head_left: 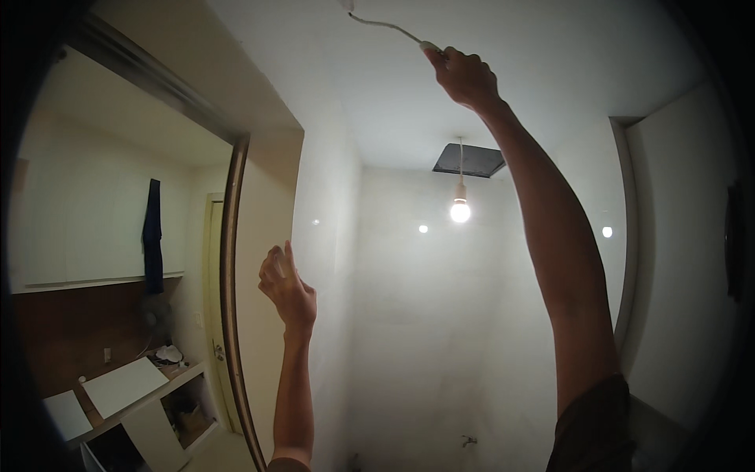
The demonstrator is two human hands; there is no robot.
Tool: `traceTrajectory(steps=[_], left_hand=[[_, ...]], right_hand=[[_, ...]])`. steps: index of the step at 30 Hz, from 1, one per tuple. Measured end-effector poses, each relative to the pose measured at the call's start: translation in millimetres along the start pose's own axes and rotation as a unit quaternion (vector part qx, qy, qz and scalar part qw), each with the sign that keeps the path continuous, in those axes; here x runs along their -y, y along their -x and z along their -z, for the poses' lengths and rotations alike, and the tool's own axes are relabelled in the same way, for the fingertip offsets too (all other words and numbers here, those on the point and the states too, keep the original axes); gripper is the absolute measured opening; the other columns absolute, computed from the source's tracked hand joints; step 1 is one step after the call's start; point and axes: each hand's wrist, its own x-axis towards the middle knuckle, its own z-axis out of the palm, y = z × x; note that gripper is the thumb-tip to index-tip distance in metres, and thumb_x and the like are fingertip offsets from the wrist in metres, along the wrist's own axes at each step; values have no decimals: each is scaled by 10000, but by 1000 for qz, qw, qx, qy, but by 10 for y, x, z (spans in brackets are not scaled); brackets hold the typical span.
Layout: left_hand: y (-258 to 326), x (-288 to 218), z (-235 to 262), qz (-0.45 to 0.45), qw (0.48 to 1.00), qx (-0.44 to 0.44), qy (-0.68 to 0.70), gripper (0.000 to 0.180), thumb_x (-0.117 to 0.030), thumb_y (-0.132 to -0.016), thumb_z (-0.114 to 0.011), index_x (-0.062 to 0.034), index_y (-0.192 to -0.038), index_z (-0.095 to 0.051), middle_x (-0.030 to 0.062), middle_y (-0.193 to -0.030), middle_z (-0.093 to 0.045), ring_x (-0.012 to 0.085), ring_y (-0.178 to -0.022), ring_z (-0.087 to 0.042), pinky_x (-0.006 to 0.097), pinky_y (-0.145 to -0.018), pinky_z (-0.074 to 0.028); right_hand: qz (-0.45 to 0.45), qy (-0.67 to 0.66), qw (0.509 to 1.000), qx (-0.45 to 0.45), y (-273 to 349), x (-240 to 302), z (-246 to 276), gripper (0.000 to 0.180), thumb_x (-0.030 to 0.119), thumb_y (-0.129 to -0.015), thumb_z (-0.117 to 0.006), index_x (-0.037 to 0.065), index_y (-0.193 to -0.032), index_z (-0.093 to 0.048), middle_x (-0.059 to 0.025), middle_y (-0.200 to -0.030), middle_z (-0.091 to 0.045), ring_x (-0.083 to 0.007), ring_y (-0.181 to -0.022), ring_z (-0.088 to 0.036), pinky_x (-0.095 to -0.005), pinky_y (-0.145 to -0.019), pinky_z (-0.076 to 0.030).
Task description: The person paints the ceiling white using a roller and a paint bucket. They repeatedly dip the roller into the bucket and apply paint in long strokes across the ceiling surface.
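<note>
Right hand (469, 79): fingers cover most of a pale piece (428, 47) on the cable (385, 24); its kind unclear. Pale fitting (347, 5) above cable: cut off by top edge. Left hand (289, 289): whether it holds anything, cannot tell. Ceiling panel (470, 160): right end behind right forearm (546, 204). Bulb (460, 211): outline lost in glare. Dark sleeve (594, 429): cut off by lower edge

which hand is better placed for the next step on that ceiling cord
Probably the right hand: raised near the ceiling, it grips the cord; the left hand is lower, well away from the cord.
</note>
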Motion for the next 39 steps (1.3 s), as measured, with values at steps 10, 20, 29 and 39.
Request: traceTrajectory(steps=[10,20,29,39], left_hand=[[26,39,5,-12,1000,7,-19,745,102,-851,-632,-122,-1522,-400,155,-1477,-410,343,-1337,-421,518,-959,-388],[24,63,-2,-13,1000,9,-7,757,103,-857,-622,-138,-1534,-383,152,-1479,-422,359,-1336,-412,531,-967,-390],[23,-28,-6,5,1000,-12,-9,929,220,-714,-594,-142,-1541,-374,142,-1492,-403,363,-1341,-411,532,-985,-389],[25,46,-15,-3,1000,-8,1,771,134,-831,-599,-140,-1525,-404,128,-1488,-439,353,-1339,-417,522,-983,-382]], right_hand=[[-6,36,999,29,93,-517,399,719,669,-1012,-293,71,-1136,-672,-170,-961,-722,-386,-948,-701,-522,-860,-541],[-94,62,993,35,357,-1639,934,757,704,-999,-278,76,-1162,-668,-196,-1003,-717,-416,-1021,-682,-536,-909,-519],[-105,57,993,18,483,-1764,1035,777,720,-983,-314,54,-1180,-665,-213,-1026,-723,-413,-1056,-682,-528,-944,-517],[-56,11,998,13,249,-912,706,715,678,-992,-353,71,-1061,-725,-186,-961,-736,-395,-988,-703,-508,-896,-542]])
